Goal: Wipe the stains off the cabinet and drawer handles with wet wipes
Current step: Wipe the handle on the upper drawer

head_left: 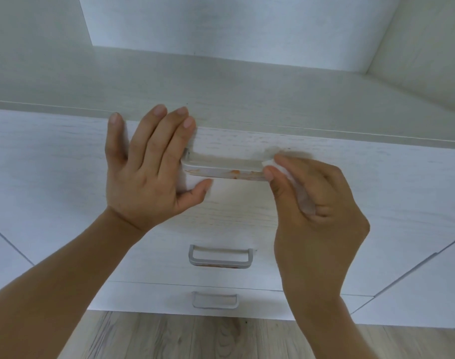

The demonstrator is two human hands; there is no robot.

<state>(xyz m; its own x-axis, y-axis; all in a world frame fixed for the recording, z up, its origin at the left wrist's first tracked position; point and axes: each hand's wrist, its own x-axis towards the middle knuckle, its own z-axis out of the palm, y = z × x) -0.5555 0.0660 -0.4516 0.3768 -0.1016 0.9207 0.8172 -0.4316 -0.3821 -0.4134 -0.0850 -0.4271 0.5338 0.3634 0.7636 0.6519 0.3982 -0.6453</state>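
Observation:
The top drawer handle [222, 170] is a pale bar with orange stains along its front edge. My left hand [148, 172] lies flat against the drawer front [376, 177] with straight fingers, covering the handle's left end, thumb under the bar. My right hand [317, 203] pinches a folded white wet wipe [286, 174] between thumb and fingers and presses it onto the handle's right end. The middle drawer handle [220, 257] shows an orange smear on its lower edge. A third handle [215, 299] sits on the bottom drawer.
The cabinet top [221, 86] runs above the drawers, with white walls behind. Cabinet doors [428, 286] flank the drawer stack on both sides. Wood-look floor [195, 338] lies below.

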